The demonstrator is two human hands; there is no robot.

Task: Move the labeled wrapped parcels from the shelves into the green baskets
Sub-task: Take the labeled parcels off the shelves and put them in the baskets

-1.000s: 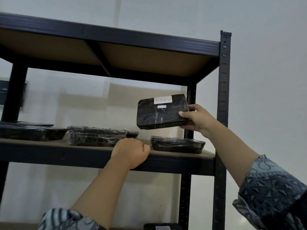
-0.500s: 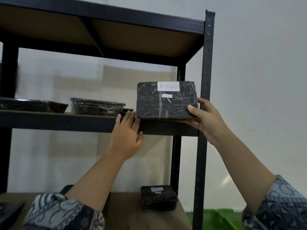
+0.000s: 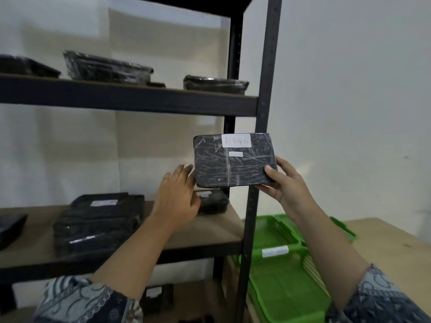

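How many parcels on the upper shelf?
3: left parcel, cut off by the frame edge; middle parcel; right parcel. A flat dark piece beside the middle one may be a fourth.

Your parcel [image 3: 233, 169] is black with a white label [image 3: 236, 141]; your sleeves [image 3: 88, 299] are dark blue with pale swirls; the baskets [image 3: 286, 292] are bright green.

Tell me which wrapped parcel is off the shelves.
The parcel with the white handwritten label, held up by the right hand at its lower right corner. The rest lie on the shelves.
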